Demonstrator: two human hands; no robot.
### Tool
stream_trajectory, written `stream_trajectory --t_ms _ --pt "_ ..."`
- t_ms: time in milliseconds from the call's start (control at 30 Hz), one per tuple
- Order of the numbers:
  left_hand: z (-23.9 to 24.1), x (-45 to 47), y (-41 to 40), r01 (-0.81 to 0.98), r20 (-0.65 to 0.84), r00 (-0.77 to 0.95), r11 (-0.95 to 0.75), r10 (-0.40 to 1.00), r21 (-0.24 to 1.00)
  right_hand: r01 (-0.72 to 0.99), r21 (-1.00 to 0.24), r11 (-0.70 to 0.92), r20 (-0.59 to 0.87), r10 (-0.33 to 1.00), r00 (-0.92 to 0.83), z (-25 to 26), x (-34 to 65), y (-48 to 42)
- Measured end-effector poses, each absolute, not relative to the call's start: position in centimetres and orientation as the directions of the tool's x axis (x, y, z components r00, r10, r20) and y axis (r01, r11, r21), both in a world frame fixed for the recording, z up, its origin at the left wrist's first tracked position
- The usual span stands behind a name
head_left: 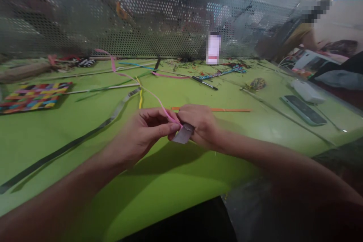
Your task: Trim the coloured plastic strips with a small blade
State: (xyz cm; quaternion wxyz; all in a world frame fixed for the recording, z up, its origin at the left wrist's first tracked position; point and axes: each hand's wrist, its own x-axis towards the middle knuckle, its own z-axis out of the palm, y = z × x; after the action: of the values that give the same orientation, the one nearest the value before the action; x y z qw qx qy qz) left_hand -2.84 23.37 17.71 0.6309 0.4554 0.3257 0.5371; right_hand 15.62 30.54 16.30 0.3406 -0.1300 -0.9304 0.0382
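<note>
My left hand (pixel 147 130) pinches a thin pink strip (pixel 161 103) between thumb and fingers, close to one end. The rest of that strip runs back across the table toward the mesh. My right hand (pixel 198 123) is closed beside it, nearly touching, and a short grey flat piece (pixel 183 134) sticks out of its grip. What else lies inside the right fist is hidden. Just behind that hand lies an orange strip (pixel 232 110). A long dark grey strip (pixel 76 141) stretches along the left side, near a short yellow strip (pixel 140 98).
A colourful woven mat (pixel 36 96) lies at the left. Behind my hands are a pen (pixel 204 82), a beaded-looking blue piece (pixel 227 72) and scraps. A phone (pixel 303 110) and a white box-like object (pixel 308 91) rest at right. Perforated mesh (pixel 159 34) borders the green table (pixel 170 174).
</note>
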Motion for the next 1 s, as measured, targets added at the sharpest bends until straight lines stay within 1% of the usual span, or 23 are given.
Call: stream_trajectory --t_ms 167,333,533,733,1000 --pt "17.69 -2.86 23.26 -0.340 0.090 0.204 -0.016 0.975 0.940 0.214 -0.171 0.962 0.619 0.274 -0.736 16.39 15.81 30.34" --pt "17.92 -2.73 23.47 -0.376 0.076 0.179 -0.003 0.981 0.927 0.171 -0.210 0.963 0.618 0.266 -0.740 16.64 15.98 30.17" --pt "17.69 -2.78 23.45 -0.366 0.080 0.183 -0.008 0.980 0.931 0.209 -0.164 0.964 0.629 0.265 -0.731 16.73 15.87 30.34" --pt "17.60 -2.78 23.38 -0.382 0.076 0.209 0.010 0.975 0.924 0.197 -0.165 0.966 0.668 0.256 -0.698 16.83 15.76 30.26" --pt "17.73 -2.68 23.36 -0.375 0.066 0.203 0.016 0.977 0.927 0.260 -0.145 0.955 0.621 0.292 -0.727 16.63 15.93 30.30"
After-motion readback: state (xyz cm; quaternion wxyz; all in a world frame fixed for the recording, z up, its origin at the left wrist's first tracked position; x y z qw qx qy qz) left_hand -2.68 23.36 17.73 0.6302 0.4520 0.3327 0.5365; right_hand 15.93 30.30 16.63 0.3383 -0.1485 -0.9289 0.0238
